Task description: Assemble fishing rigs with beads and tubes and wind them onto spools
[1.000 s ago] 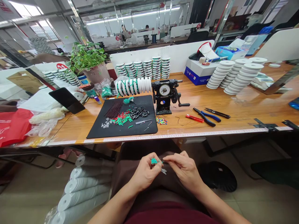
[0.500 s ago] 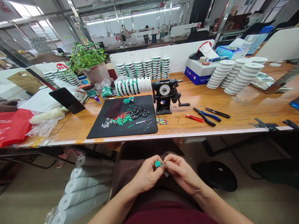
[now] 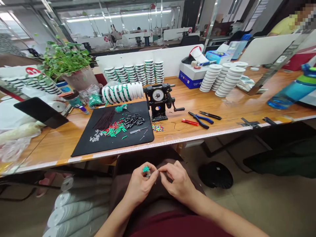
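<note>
Left hand (image 3: 140, 184) pinches green bundle (image 3: 145, 169).

I see a wooden table (image 3: 222, 108) with a glossy, smooth varnish. On it lies a matt black mat (image 3: 81, 146), and the winding machine (image 3: 159, 102) looks like dark, dull metal. The white spools (image 3: 222, 80) seem smooth plastic, and the pliers (image 3: 198, 119) have blue plastic handles.

Left hand (image 3: 141, 184) and right hand (image 3: 177, 181) meet, fingers seemingly pinched.
</note>
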Available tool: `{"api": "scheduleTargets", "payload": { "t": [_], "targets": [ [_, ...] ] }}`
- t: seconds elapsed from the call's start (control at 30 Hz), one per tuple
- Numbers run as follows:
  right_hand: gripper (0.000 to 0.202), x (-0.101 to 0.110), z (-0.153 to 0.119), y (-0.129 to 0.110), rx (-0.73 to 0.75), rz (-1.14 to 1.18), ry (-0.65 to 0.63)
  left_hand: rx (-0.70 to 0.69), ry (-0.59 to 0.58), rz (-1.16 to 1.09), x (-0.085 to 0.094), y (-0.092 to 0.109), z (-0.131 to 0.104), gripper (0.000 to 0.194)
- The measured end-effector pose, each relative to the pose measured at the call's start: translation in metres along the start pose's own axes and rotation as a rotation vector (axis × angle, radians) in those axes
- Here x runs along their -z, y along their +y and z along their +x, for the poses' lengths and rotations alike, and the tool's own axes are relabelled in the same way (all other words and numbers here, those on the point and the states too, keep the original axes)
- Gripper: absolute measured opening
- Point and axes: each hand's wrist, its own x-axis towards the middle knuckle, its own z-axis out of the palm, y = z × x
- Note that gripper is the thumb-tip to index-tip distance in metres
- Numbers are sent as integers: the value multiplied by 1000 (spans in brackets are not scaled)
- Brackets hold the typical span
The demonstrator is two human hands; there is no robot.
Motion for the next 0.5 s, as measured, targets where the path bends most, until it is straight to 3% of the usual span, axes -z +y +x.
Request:
{"api": "scheduleTargets", "payload": {
  "t": [0.13, 0.23, 0.33, 0.43, 0.5],
  "targets": [
    [6, 5, -1, 21, -113, -48, 26, 7, -68, -86, 8, 5, -1, 42],
    [7, 18, -7, 64, -316, -128, 27, 8, 16, -288, 30, 10, -4, 42],
    [8, 33, -11, 99, -407, -162, -12, -6, 101, -416, 49, 12, -7, 42],
    [11, 44, -9, 90, -339, -62, -158, -43, 70, -249, 46, 15, -9, 39],
    [27, 46, -4, 63, -298, 234, -262, -32, 43, -129, 32, 19, -9, 36]
  ]
}}
